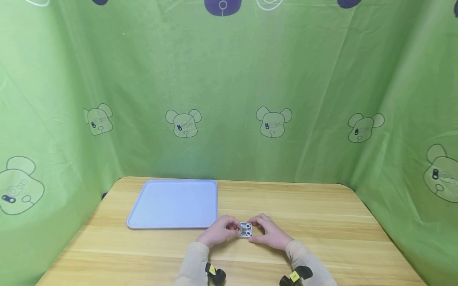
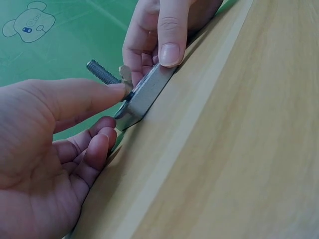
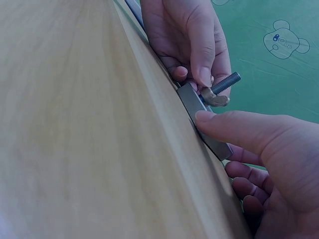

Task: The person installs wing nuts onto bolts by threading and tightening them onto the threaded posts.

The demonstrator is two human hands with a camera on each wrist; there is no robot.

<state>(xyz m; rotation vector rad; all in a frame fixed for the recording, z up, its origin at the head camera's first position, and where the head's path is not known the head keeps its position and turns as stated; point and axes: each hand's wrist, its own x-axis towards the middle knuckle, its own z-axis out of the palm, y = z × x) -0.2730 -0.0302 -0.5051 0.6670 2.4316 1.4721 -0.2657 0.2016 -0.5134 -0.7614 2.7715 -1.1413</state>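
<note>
In the head view a small square grey metal block [image 1: 248,230] with round holes in its face lies on the table between the two hands. A threaded bolt [image 3: 228,82] stands out of it, with a brass-coloured wing nut [image 3: 216,99] low on the thread, close to the block's face. My left hand [image 1: 221,230] pinches the wing nut, its thumb against one wing; the finger behind is partly hidden. From the other side, my right hand [image 1: 270,233] grips the block's edges between thumb and fingers.
A pale blue rectangular tray [image 1: 175,204] lies at the back left of the wooden table [image 1: 322,222], just beyond the left hand. Green curtains [image 1: 229,71] with bear prints stand behind the table and at both sides.
</note>
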